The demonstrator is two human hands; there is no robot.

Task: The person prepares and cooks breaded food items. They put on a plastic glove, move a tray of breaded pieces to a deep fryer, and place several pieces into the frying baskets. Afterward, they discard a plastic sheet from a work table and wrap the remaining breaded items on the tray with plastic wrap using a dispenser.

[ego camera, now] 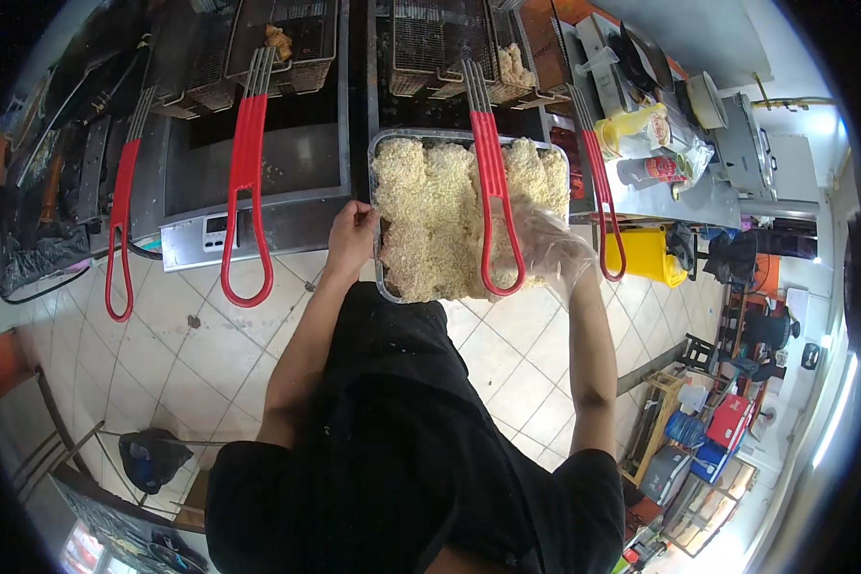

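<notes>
In front of me is a metal tray (381,276) filled with rows of pale, crumb-coated pieces of food (430,208). My left hand (353,233) is bare and pinches the tray's left rim. A clear plastic glove covers my right hand (552,244), which rests over the coated pieces at the tray's right side. Its fingers are blurred and partly hidden behind a red basket handle (489,165), so I cannot tell whether they grip a piece. That handle belongs to a wire fryer basket (441,43) and reaches over the tray.
More red handles (247,165), (120,208), (602,194) jut out from fryer baskets. Coated food (514,66) sits in the right basket, a browned piece (278,43) in a left one. Bags and a can (663,168) stand on the right counter, above a yellow bin (638,255).
</notes>
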